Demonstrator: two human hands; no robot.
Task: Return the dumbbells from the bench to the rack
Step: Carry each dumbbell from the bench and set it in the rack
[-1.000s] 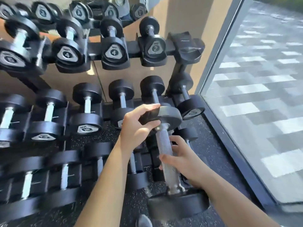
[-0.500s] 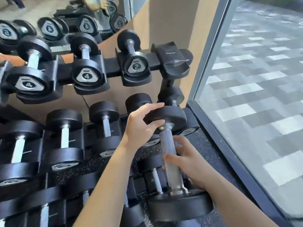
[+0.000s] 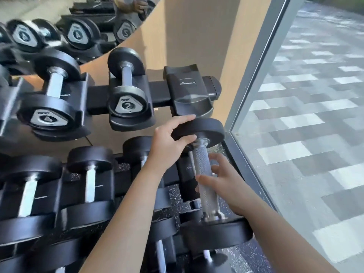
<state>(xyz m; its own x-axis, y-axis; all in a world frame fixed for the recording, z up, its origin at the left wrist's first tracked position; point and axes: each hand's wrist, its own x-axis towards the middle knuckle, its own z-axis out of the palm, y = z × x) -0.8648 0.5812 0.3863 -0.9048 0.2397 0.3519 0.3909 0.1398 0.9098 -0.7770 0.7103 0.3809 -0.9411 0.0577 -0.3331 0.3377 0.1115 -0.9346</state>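
I hold a black dumbbell (image 3: 204, 186) with a knurled steel handle in front of the rack's right end. My left hand (image 3: 169, 142) grips the rim of its far head. My right hand (image 3: 222, 180) wraps around the handle from the right. The dumbbell's far head sits just below an empty black cradle (image 3: 189, 93) at the right end of the top tier. To the left of that cradle rests a dumbbell marked 2 (image 3: 128, 89), and further left one marked 4 (image 3: 51, 99).
The rack's middle tier (image 3: 106, 186) holds several black dumbbells, with more on the bottom tier. A mirror (image 3: 78, 26) behind reflects the top row. A glass wall with a grey frame (image 3: 254, 91) stands close on the right. Speckled rubber floor lies underneath.
The dumbbell and both hands have risen toward the top tier's right end, and my view has shifted right and closer to the rack. Both grips are unchanged.
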